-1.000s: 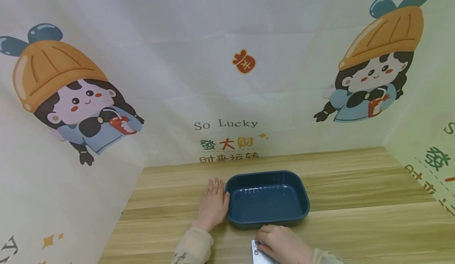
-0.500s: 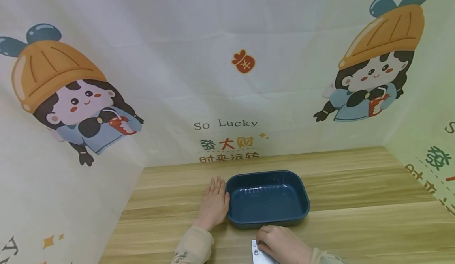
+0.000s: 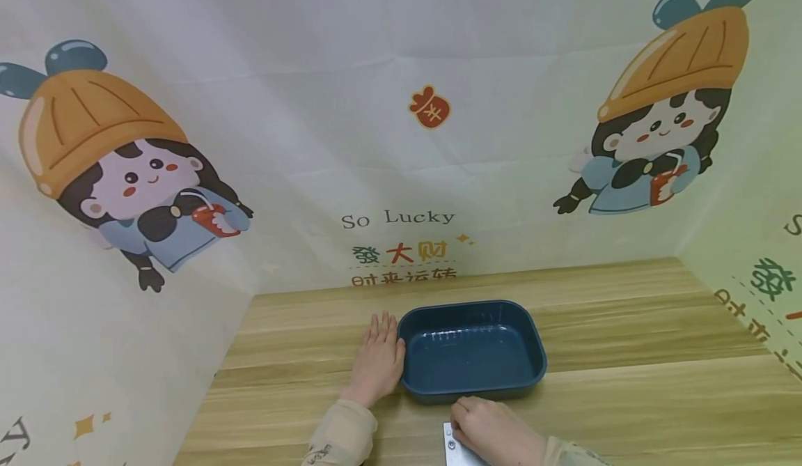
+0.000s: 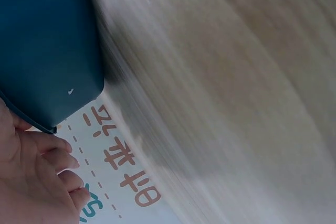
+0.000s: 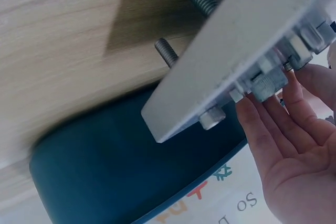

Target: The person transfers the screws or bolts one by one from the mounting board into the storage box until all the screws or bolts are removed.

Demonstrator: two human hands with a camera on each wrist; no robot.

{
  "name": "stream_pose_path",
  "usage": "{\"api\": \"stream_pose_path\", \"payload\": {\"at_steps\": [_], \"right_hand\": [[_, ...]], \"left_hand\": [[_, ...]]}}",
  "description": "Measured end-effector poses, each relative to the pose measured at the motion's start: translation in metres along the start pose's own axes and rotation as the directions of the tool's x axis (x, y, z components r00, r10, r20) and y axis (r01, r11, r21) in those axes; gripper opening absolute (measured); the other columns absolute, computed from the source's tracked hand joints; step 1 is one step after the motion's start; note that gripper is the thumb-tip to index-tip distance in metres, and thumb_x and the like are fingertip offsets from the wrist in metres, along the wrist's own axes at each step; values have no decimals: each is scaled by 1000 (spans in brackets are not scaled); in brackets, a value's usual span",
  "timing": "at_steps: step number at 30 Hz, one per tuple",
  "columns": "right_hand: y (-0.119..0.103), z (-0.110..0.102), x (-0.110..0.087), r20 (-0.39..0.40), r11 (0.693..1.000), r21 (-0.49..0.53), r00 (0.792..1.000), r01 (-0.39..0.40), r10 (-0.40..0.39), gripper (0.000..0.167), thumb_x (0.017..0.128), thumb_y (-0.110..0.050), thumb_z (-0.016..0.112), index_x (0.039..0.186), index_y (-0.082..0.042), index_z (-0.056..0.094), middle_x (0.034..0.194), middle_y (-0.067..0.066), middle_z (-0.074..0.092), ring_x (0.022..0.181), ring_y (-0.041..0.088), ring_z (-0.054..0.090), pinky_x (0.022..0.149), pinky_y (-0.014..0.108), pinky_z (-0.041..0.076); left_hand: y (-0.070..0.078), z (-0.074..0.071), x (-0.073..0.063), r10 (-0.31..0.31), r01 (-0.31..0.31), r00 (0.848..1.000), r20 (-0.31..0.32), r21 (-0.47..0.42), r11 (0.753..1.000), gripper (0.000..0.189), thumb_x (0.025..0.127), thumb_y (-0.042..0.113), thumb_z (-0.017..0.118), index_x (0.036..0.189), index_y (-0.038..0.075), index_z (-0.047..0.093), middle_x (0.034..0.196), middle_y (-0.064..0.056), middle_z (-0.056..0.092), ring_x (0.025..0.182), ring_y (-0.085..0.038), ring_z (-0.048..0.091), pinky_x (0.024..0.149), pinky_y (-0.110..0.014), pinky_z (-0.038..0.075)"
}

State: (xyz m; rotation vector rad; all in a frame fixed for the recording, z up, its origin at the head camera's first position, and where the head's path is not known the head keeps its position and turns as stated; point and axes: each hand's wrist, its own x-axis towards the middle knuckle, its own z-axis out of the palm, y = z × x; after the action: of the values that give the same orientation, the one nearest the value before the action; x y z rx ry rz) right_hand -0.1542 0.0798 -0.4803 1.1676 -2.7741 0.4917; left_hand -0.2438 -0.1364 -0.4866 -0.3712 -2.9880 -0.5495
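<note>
My left hand (image 3: 376, 365) lies with straight fingers along the left side of a dark blue rectangular tray (image 3: 470, 361); in the left wrist view its fingers are by the tray's rim. Just in front of the tray, my right hand (image 3: 498, 430) bends over a silver metal plate (image 3: 456, 452), partly covered by the hand and cut off by the frame. The right wrist view shows the thumb and fingers pinching at a knurled bolt (image 5: 269, 85) among the hardware on the plate's face. Two threaded ends (image 5: 167, 52) stick out on the plate's other side.
The wood-grain table (image 3: 626, 340) runs back to a pale printed cloth (image 3: 401, 152) with cartoon figures and lettering. That cloth also closes off the left and right sides. Another bolt head (image 5: 211, 118) sits near the plate's corner.
My right hand has shifted very slightly at the plate. The left hand, the tray and the plate stay where they were.
</note>
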Motion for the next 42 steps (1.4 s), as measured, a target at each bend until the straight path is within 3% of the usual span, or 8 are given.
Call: {"api": "stream_pose_path", "payload": {"at_steps": [6,13,18,23,28,34,42], "right_hand": [[-1,2,0,-30,994,-94,998,61,-64,7,90,-12,66,85,-9,64,81,-1,64,74,7,61,60,20,52],[-1,2,-2,-3,985,-132,994,109,-110,5,90,-8,65,86,-8,62,82,-1,61,75,6,59,61,19,52],[-1,1,-2,-52,968,-203,985,149,-162,7,89,-11,67,88,-7,61,82,-1,61,75,6,59,63,18,52],[-1,-4,-1,-117,963,-209,974,168,-195,11,87,-11,71,85,-10,59,79,-4,58,71,2,55,58,14,48],[-1,-16,0,-155,955,-215,958,205,-241,17,84,-12,75,86,-13,58,78,-6,57,69,1,54,56,12,45],[0,-38,6,-142,970,-158,968,183,-205,16,88,-13,73,86,-14,58,79,-8,56,69,-3,47,57,8,44],[22,-66,27,-186,957,-254,964,138,-189,15,88,-14,73,88,-10,60,81,-3,62,69,4,59,60,12,50]], "left_hand": [[0,0,0,-4,4,1000,6,11,1000,53,105,21,37,147,-11,35,158,-27,27,149,-44,20,120,-55,24],[-1,2,0,-3,3,1000,4,11,1000,53,105,22,37,147,-11,35,158,-27,27,148,-44,20,120,-55,24],[0,1,-1,-5,5,1000,3,7,1000,53,105,21,37,147,-11,35,158,-27,27,148,-44,20,120,-55,24],[1,0,-1,-6,6,1000,-1,5,1000,53,105,21,38,147,-11,36,158,-27,27,148,-44,20,120,-55,24],[1,0,-2,-8,8,1000,-1,4,1000,53,105,22,37,147,-11,35,158,-27,27,149,-44,20,120,-55,24],[0,0,-2,-9,9,1000,-1,3,1000,53,105,22,37,147,-11,35,158,-27,27,149,-44,20,120,-55,24],[0,0,-1,-13,13,1000,-4,13,1000,54,105,23,36,147,-10,35,158,-26,28,149,-43,20,120,-54,24]]}}
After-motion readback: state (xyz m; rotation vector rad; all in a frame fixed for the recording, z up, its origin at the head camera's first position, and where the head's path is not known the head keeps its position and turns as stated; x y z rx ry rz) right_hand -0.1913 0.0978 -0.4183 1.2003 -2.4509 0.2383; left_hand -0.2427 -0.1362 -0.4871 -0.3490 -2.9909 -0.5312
